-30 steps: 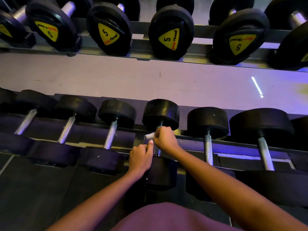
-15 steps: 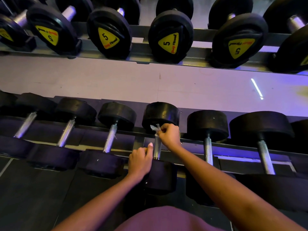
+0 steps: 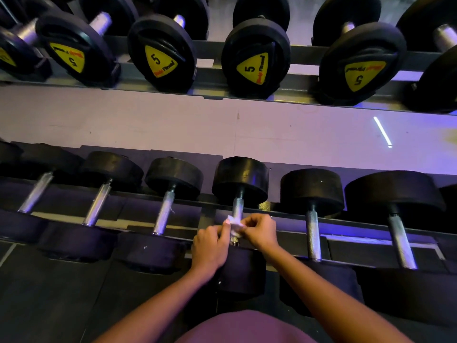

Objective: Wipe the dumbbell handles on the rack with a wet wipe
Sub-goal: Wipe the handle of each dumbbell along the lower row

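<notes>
A row of black dumbbells with steel handles lies on the lower rack (image 3: 358, 237). The middle dumbbell's handle (image 3: 238, 206) carries a white wet wipe (image 3: 234, 225) wrapped round its near part. My right hand (image 3: 259, 230) pinches the wipe from the right side. My left hand (image 3: 210, 246) pinches it from the left with curled fingers, its heel by the near black weight head (image 3: 243, 271). The lower part of the handle is hidden behind the wipe and my fingers.
Neighbouring handles stand to the left (image 3: 164, 212) and right (image 3: 312, 235) of the one I hold. An upper rack (image 3: 212, 94) carries black dumbbells with yellow "5" labels (image 3: 252, 68). Pale floor shows between the two racks.
My right hand slid the wipe from the handle's far end down toward the near end. My left hand came up from the weight head and now takes hold of the wipe too.
</notes>
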